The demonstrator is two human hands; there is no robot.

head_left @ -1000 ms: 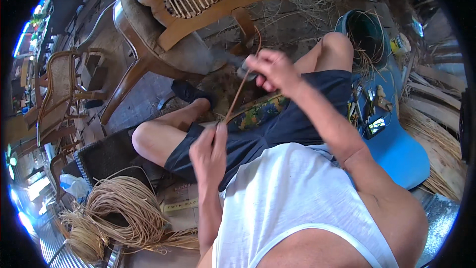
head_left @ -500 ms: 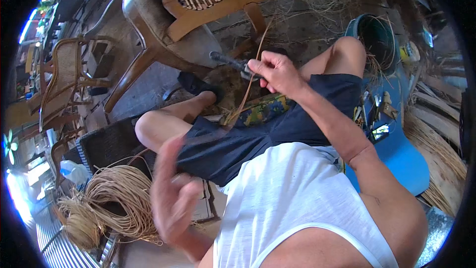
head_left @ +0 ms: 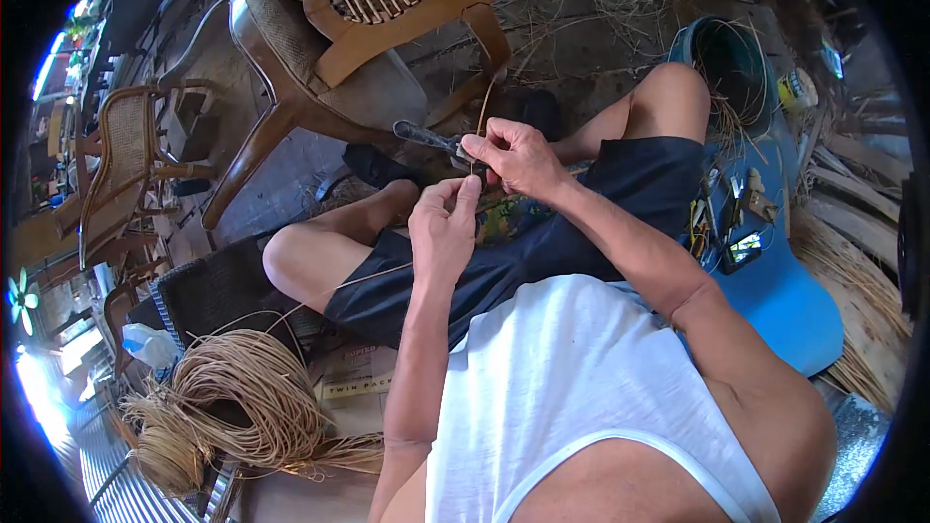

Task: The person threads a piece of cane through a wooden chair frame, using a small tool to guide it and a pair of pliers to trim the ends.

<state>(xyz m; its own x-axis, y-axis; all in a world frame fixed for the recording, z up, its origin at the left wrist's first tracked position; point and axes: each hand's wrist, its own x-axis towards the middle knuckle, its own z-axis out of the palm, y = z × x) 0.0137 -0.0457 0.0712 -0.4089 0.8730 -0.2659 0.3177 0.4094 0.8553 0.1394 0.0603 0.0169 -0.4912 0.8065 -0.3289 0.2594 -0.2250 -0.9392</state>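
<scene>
My right hand (head_left: 518, 157) is closed on a hand tool with a dark, rounded handle (head_left: 421, 134); its working end is hidden by my fingers. A thin rattan strand (head_left: 481, 114) passes under my right thumb at the tool and rises beyond it toward the chair. Close beside it, my left hand (head_left: 441, 228) pinches the strand between thumb and fingertips. A pale length of strand (head_left: 373, 276) runs across my thigh from behind my left forearm toward a large rattan coil (head_left: 247, 368) at lower left. Under my hands lies a patterned cloth (head_left: 504, 221).
A wooden chair frame with part-woven cane (head_left: 426, 15) stands ahead. Another cane chair (head_left: 126, 150) is far left. On the right are a dark green bucket (head_left: 693, 48) with cane scraps, a blue plastic surface (head_left: 785, 320) and small tools (head_left: 741, 199). A cardboard box (head_left: 358, 378) lies beside the coil.
My left hand has swung up and forward from near the coil to pinch the strand beside my right hand. The tool has shifted slightly left and nearer with my right hand.
</scene>
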